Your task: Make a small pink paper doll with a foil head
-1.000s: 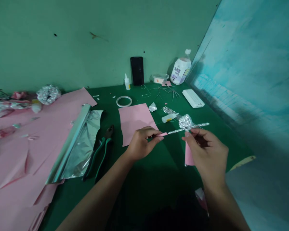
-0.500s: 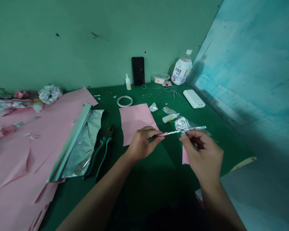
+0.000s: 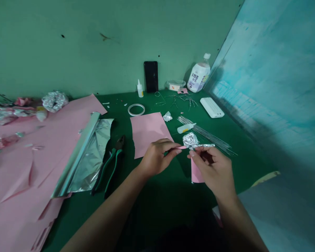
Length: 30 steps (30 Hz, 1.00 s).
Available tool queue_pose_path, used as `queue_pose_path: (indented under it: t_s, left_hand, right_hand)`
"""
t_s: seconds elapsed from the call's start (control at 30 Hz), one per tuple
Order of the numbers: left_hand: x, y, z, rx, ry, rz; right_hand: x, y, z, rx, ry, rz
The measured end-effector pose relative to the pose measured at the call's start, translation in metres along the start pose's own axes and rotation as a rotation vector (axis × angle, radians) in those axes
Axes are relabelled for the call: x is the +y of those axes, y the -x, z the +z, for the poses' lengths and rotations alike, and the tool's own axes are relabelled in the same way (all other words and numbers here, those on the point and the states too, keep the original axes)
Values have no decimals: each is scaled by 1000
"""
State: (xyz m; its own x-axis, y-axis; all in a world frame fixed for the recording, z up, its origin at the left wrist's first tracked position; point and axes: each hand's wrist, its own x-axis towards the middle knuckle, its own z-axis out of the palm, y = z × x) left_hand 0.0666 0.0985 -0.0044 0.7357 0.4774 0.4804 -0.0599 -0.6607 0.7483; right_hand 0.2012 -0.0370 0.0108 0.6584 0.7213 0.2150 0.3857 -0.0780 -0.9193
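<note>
A foil figure point(image 3: 190, 140) with a crumpled round top is held above the table. One thin foil arm point(image 3: 205, 145) sticks out to the right, and a pink paper piece point(image 3: 196, 172) hangs below the foil ball. My right hand point(image 3: 216, 168) is closed around the middle of the figure, thumb and fingers pinching just under the ball. A narrow pink paper tube point(image 3: 183, 147) is pinched between the thumb and fingertips of my left hand point(image 3: 160, 157). Its right end reaches close to the foil ball, covering the left foil arm.
Pink paper point(image 3: 151, 133), a tape roll point(image 3: 136, 114), pliers point(image 3: 115, 154) and a foil roll point(image 3: 80, 154) lie leftward. Beyond my right hand are a glue bottle point(image 3: 186, 128), thin wires point(image 3: 210, 134) and a white power bank point(image 3: 212, 107). A phone point(image 3: 151, 77) and drink bottle point(image 3: 198, 77) stand behind.
My right hand has moved left with the foil figure. The bare foil between the pink tube and the ball is now covered by the tube. My left hand has barely moved.
</note>
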Motion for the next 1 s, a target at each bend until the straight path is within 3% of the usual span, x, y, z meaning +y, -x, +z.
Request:
queue_pose_path:
  t_s: [0.27, 0.47, 0.77, 1.0]
  left_hand:
    - [3, 1, -1, -67, 24, -14]
    - [5, 2, -2, -113, -55, 24]
    - [3, 3, 3, -89, -84, 56]
    - [8, 1, 1, -85, 72, -58]
  right_hand:
    - [3, -1, 2, -40, -159, 70]
    - [8, -2, 8, 15, -309, 174]
    - [10, -1, 12, 12, -299, 192]
    - [11, 1, 16, 17, -323, 190]
